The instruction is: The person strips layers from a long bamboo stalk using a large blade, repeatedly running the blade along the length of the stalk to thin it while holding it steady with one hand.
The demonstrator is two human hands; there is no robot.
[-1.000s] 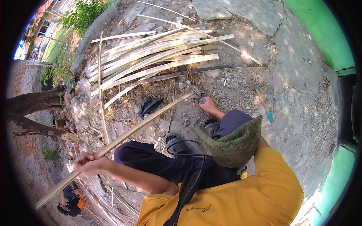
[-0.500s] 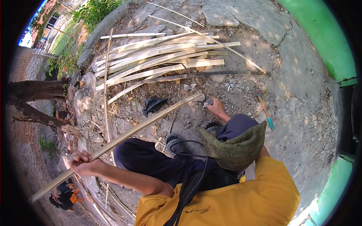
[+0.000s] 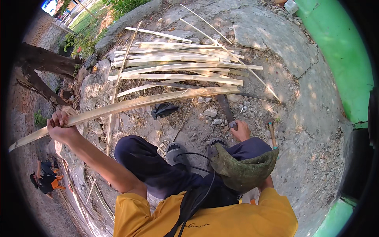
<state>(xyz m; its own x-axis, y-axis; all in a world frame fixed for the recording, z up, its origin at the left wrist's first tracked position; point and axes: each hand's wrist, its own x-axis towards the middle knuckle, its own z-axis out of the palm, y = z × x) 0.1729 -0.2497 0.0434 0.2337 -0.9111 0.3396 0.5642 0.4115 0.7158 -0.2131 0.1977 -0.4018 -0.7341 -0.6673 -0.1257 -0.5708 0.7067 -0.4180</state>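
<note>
My left hand (image 3: 59, 124), out at the left, is closed round a long pale split-bamboo strip (image 3: 146, 102). The strip slants across in front of me, its far end at the near edge of the pile of bamboo strips (image 3: 177, 77). In front of my right knee, my right hand (image 3: 241, 132) grips the handle of a machete-like knife. Its dark blade (image 3: 225, 108) points away from me, and its tip meets the strip's far end; whether they touch I cannot tell. A folded olive cloth (image 3: 244, 168) lies by my right thigh.
To the right a hammer (image 3: 272, 136) rests on the gravelly ground. A crumpled black plastic piece (image 3: 164, 110) lies below the strip. A tree trunk (image 3: 47, 59) stands at left, a green wall (image 3: 335, 51) at right. Another person (image 3: 45, 177) is at far lower left.
The bamboo strip has swung forward and its far end now reaches the pile's near edge. My left hand has moved forward and left. The knife's blade has come into sight.
</note>
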